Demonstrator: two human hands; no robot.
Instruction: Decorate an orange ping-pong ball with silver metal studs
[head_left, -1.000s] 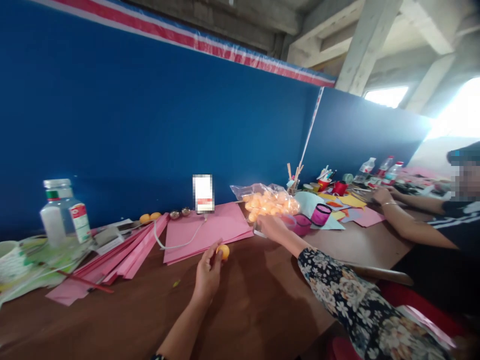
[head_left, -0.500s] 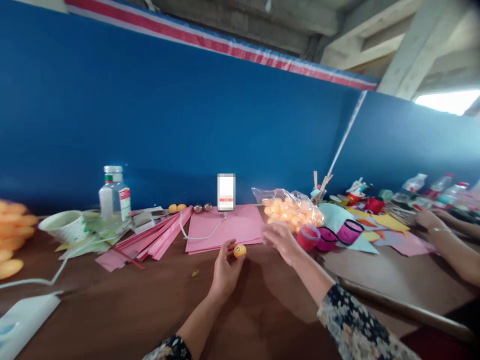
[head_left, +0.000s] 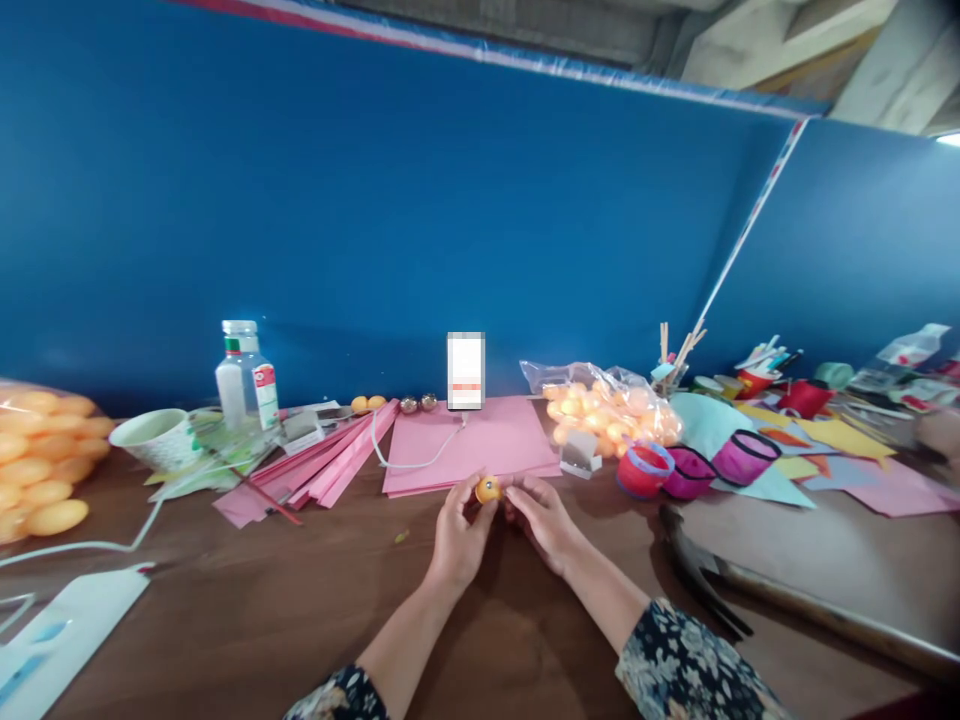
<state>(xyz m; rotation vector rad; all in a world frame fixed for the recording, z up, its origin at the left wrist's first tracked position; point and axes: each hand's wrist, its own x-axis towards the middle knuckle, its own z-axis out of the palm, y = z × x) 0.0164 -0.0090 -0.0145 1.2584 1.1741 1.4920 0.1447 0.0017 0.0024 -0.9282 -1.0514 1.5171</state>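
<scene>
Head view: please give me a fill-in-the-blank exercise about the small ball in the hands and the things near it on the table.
The left hand holds a small ball of ____ colour.
The phone stands against the ____ wall.
The clear bag of balls lies to the ____ of the pink paper.
Missing words: orange; blue; right.

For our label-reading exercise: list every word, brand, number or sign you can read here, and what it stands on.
None can be read.
Bottle label: red and green print, too small.
Phone screen: blurred.
White packet: blue marks, blurred.
Ball in the left hand: no legible print.
</scene>
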